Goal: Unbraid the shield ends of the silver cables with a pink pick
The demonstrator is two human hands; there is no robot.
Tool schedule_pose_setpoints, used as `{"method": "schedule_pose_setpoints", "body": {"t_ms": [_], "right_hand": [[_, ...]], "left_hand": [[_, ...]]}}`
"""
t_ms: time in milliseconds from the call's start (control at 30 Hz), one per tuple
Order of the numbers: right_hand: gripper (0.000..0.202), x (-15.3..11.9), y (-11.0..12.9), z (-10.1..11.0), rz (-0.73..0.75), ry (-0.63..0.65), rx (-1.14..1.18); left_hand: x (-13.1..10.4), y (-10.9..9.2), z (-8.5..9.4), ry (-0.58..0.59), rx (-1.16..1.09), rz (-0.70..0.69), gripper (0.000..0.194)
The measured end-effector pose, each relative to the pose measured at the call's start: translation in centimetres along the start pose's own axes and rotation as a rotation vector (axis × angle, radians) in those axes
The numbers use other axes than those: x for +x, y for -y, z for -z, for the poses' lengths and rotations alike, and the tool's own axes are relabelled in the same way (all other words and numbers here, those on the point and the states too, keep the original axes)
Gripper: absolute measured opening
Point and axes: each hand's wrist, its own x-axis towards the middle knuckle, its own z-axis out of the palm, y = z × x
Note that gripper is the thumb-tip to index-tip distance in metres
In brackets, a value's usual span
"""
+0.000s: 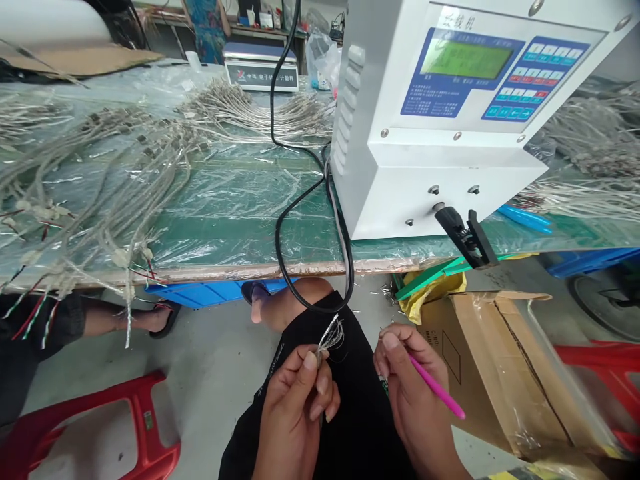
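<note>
Head view: two bare hands meet over the lap, before a table (225, 227) bearing heaped cables (280, 117) and a white machine (360, 193).
Left hand (295, 403): its grip pinches a wire bundle (331, 337) between thumb and forefinger, the fine strands fanning up above a dark-clothed thigh.
Right hand (410, 393): its grip is closed on a pink tool (437, 387), one end jutting past the hand; the other end is hidden by the fingers. It is apart from the strands.
Strands: spread and loose at the tip, so the bundle looks partly worked and not gathered; how much is left on it, I cannot tell.
Coloured ends (35, 320): bared wires hang over the table's left edge; whether these pieces are finished is unclear.
Cardboard box (480, 373): on the floor beyond the right hand, contents hidden.
Blue bin (200, 293): below the table edge, inside not visible.
Clear bag (320, 57): on the table's far side, holding something too indistinct to name.
</note>
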Motion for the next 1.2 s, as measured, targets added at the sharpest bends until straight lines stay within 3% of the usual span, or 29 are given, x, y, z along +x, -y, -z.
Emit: {"method": "schedule_pose_setpoints", "body": {"t_ms": [100, 200, 267, 333, 500, 567, 633, 700, 767, 933, 1200], "right_hand": [[0.022, 1.0, -0.1, 0.6, 0.04, -0.096, -0.192], [0.029, 2.6, 0.1, 2.0, 0.16, -0.2, -0.621], [0.042, 3.4, 0.5, 3.0, 0.141, -0.224, -0.897], [0.042, 3.5, 1.0, 3.6, 0.098, -0.178, -0.96], [0.031, 1.1, 1.5, 2.4, 0.016, 0.163, -0.442], [0.045, 0.2, 1.1, 1.4, -0.074, 0.341, -0.247], [0.066, -0.4, 0.5, 0.6, -0.173, 0.439, -0.118], [0.066, -0.7, -0.2, -0.1, -0.273, 0.452, -0.017], [0.053, -0.8, -0.7, -0.5, -0.335, 0.409, 0.067], [0.013, -0.4, -1.0, -1.1, -0.203, 0.26, 0.144], [0.019, -1.2, -0.2, -1.9, -0.23, 0.253, 0.196]], "left_hand": [[0.0, 0.0, 0.1, 0.017, 0.01, 0.029, 0.022], [-0.1, 0.1, 0.1, 0.04, 0.029, 0.063, 0.023], [-0.1, 0.1, 0.1, 0.05, 0.04, 0.081, 0.024], [-0.2, 0.2, 0.0, 0.054, 0.048, 0.1, 0.025], [-0.1, 0.4, -0.2, 0.065, 0.034, 0.118, 0.024], [-0.1, 0.4, -0.4, 0.065, 0.016, 0.119, 0.024], [-0.2, 0.4, -0.5, 0.071, 0.008, 0.123, 0.026], [-0.3, 0.4, -0.6, 0.086, 0.021, 0.116, 0.03], [-0.4, 0.6, -0.5, 0.098, 0.055, 0.091, 0.031], [-0.6, 1.3, 0.0, 0.125, 0.155, -0.007, 0.029], [-0.6, 0.6, -0.6, -0.041, 0.281, -0.135, 0.035]]}}
